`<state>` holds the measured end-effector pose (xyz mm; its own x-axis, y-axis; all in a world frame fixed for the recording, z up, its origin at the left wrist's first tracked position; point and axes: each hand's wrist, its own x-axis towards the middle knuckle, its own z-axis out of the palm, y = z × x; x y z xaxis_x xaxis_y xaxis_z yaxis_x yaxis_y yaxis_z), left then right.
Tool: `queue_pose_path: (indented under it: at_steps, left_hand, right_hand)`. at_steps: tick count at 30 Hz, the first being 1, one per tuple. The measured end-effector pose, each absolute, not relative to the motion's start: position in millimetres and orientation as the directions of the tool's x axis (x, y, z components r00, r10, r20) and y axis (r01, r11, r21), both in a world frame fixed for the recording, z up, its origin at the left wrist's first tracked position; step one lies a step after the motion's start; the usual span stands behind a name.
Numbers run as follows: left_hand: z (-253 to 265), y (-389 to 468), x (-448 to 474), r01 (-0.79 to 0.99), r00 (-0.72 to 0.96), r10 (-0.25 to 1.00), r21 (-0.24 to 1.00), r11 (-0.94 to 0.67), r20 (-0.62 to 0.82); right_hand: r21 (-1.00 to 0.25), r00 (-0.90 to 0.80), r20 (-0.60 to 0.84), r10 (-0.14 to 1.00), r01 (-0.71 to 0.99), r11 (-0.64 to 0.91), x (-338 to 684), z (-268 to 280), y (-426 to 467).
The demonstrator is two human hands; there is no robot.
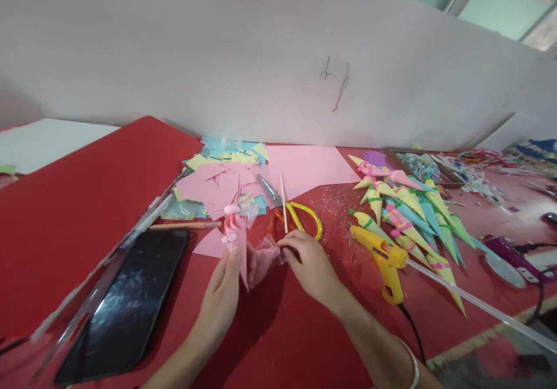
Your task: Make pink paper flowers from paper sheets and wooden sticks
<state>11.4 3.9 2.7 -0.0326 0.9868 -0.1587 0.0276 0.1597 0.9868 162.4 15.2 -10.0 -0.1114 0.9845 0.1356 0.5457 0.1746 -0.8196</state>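
Note:
My left hand (224,284) is closed on a pink paper cone (239,247) that has light pink puffs on its upper part. Between my hands is a clear plastic bag (263,261) with pink contents. The fingertips of my right hand (311,267) are pinched at the lower end of a thin white stick (284,200), which points up and away from me. They also meet the edge of the bag; how firmly they grip it cannot be made out. Scissors (268,192) with yellow and red handles lie just beyond, partly behind the stick.
A yellow glue gun (378,247) with a long clear glue stick (470,296) lies at right, beside a pile of decorated paper cones (409,203). Pink paper scraps (209,186) lie ahead. At left are a black phone (130,302), a pencil (187,225) and red sheet (108,203).

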Motion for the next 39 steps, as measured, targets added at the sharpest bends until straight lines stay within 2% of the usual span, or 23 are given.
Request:
queue_pose_path:
  at_steps: [4,11,16,24,28,31,34,37,39]
  left_hand:
    - [0.9,4.8,11.1,-0.029,0.067,0.983,0.985,0.173,-0.171]
    - [-1.3,6.7,8.0,-0.089,0.065,0.983,0.98,0.18,-0.174]
    - [-0.6,8.2,9.2,-0.074,0.094,0.971,0.971,0.226,-0.219]
    - [-5.1,7.8,7.7,0.047,0.017,0.976,0.975,0.216,-0.217]
    - [-3.2,7.6,8.2,0.079,0.028,0.98,0.977,0.196,-0.199]
    - [-0.7,7.5,9.2,0.075,0.038,0.985,0.983,0.167,-0.17]
    - [0.3,7.3,9.4,0.082,0.053,0.988,0.987,0.14,-0.144]
    - [0.3,6.9,9.0,0.087,0.075,0.987,0.987,0.135,-0.142]
    - [0.3,6.7,8.8,0.086,0.08,0.987,0.988,0.132,-0.139]
  right_hand:
    - [-0.886,-0.142,0.117,0.983,0.431,0.168,162.4,-7.2,13.4]
    - [-0.93,-0.253,0.139,0.958,0.298,0.213,163.6,-1.2,12.3]
    - [-0.924,-0.24,0.105,0.965,0.335,0.184,162.8,-8.5,13.3]
    - [-0.827,-0.198,0.165,0.966,0.507,0.245,160.0,-11.2,13.3]
    - [-0.853,-0.15,0.145,0.978,0.482,0.201,158.4,-9.4,13.0]
    - [-0.933,-0.088,0.06,0.994,0.35,0.087,160.1,-9.3,13.9]
    - [-0.989,0.054,-0.028,0.998,0.146,-0.035,165.7,-8.0,16.9]
    - [-0.994,0.174,-0.091,0.981,-0.082,-0.078,170.8,-5.7,20.4]
    - [-0.966,0.157,-0.132,0.979,-0.24,-0.092,171.0,-4.5,21.5]
